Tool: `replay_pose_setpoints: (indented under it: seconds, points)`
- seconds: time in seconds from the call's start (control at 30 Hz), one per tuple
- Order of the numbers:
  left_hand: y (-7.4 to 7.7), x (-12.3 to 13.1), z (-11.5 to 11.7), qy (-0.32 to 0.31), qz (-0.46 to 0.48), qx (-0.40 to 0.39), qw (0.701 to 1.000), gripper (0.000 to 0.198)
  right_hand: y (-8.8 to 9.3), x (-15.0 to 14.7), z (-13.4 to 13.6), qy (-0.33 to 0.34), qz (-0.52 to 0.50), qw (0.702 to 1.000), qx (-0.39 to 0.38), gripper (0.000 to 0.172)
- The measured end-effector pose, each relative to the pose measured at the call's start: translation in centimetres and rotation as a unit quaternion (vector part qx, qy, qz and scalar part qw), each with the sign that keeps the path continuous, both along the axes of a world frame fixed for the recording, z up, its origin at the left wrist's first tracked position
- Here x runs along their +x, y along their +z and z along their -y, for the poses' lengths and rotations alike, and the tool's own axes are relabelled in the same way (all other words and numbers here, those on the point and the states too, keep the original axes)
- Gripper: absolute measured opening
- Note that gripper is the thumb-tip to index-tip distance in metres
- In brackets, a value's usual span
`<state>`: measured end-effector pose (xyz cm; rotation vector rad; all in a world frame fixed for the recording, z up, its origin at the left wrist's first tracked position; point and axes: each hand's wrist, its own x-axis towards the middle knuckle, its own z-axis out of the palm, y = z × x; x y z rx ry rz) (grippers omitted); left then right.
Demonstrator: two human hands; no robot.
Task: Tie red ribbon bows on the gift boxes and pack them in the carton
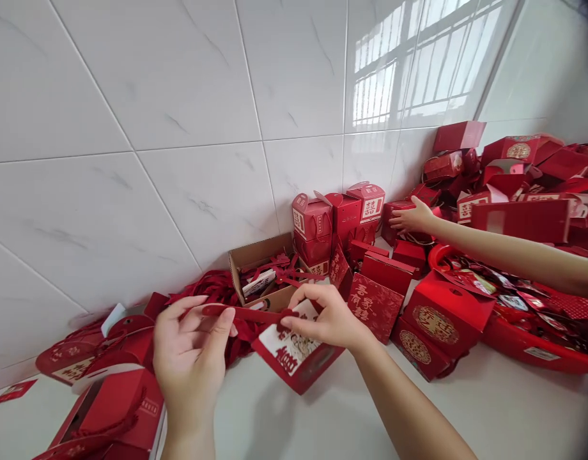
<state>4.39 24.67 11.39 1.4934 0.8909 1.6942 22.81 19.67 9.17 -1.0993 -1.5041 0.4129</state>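
Note:
My left hand (191,354) pinches one end of a narrow red strip (253,314) between thumb and fingers. My right hand (327,319) is closed at the strip's other end, by the top of a small red gift box (296,358). A white panel with red characters and a picture of figures covers the box's front. It hangs tilted beneath the strip, above the white surface. My right fingers partly hide its upper edge, so how the strip joins it cannot be seen.
A cardboard box (235,265) of red pieces stands by the tiled wall. Several red gift boxes (378,306) stand to the right, others (121,409) at left. Beyond are a red basin (524,345) and a heap of boxes, where another person's hand (413,217) reaches in.

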Motion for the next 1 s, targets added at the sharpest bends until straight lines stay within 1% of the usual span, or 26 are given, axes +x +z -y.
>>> replay_pose_setpoints:
  seconds: [0.03, 0.07, 0.13, 0.17, 0.27, 0.3, 0.4, 0.43, 0.53, 0.6, 0.63, 0.7, 0.77, 0.83, 0.87, 0.93, 1.0]
  points:
    - [0.3, -0.1, 0.4, 0.010, 0.012, 0.024, 1.000, 0.040, 0.1, -0.3, 0.3, 0.035, 0.013, 0.999, -0.005, 0.017]
    - [0.6, -0.2, 0.7, 0.018, 0.012, 0.040, 0.999, 0.038, 0.3, -0.5, 0.5, 0.059, 0.020, 0.998, -0.008, 0.018]
    - [0.9, -0.2, 1.2, 0.023, -0.014, 0.036, 0.999, 0.026, 0.4, -0.8, 0.9, 0.085, 0.023, 0.996, -0.011, 0.018]
    - [0.9, -0.2, 1.3, 0.014, -0.029, 0.023, 0.999, 0.024, 0.5, -0.8, 1.1, 0.087, 0.022, 0.996, -0.007, 0.017]
    - [0.8, -0.4, 1.4, -0.036, -0.057, -0.025, 0.997, 0.035, 0.6, -0.5, 1.5, 0.085, 0.020, 0.996, 0.011, 0.014]
    - [0.7, -0.6, 1.3, -0.049, -0.065, -0.032, 0.996, 0.033, 0.6, -0.3, 1.6, 0.083, 0.023, 0.996, 0.016, 0.013]
    - [0.6, -1.2, 1.1, -0.096, -0.114, -0.034, 0.988, 0.015, 0.6, 0.1, 1.8, 0.069, 0.036, 0.997, 0.025, 0.014]
    - [0.6, -1.4, 1.0, -0.123, -0.128, -0.035, 0.983, 0.015, 0.6, 0.2, 1.9, 0.065, 0.037, 0.997, 0.028, 0.015]
    - [0.4, -2.0, 0.8, -0.224, -0.153, -0.040, 0.962, 0.026, 0.7, 0.2, 2.1, 0.058, 0.037, 0.997, 0.042, 0.015]
    - [0.2, -2.2, 0.8, -0.255, -0.184, -0.024, 0.949, 0.031, 0.7, 0.1, 2.4, 0.059, 0.046, 0.995, 0.061, 0.013]
    - [0.0, -2.2, 0.8, -0.255, -0.210, -0.009, 0.944, 0.029, 0.7, 0.1, 2.5, 0.061, 0.051, 0.994, 0.072, 0.012]
    - [-0.2, -1.9, 0.9, -0.234, -0.266, 0.020, 0.935, 0.023, 0.8, -0.1, 2.9, 0.069, 0.061, 0.991, 0.096, 0.013]
    - [-0.2, -1.5, 1.0, -0.208, -0.281, 0.024, 0.936, 0.020, 0.9, -0.4, 3.2, 0.075, 0.075, 0.987, 0.119, 0.018]
    - [-0.1, -1.1, 1.2, -0.202, -0.250, -0.023, 0.946, 0.022, 0.9, -0.6, 3.5, 0.074, 0.098, 0.982, 0.141, 0.023]
    - [0.0, -1.0, 1.3, -0.216, -0.227, -0.061, 0.948, 0.023, 1.0, -0.6, 3.6, 0.071, 0.112, 0.980, 0.150, 0.025]
    - [0.2, -1.0, 1.6, -0.265, -0.177, -0.138, 0.938, 0.026, 1.1, -0.7, 3.8, 0.064, 0.141, 0.975, 0.163, 0.026]
    - [0.3, -1.0, 1.8, -0.296, -0.131, -0.178, 0.929, 0.028, 1.2, -0.8, 3.9, 0.060, 0.163, 0.970, 0.168, 0.027]
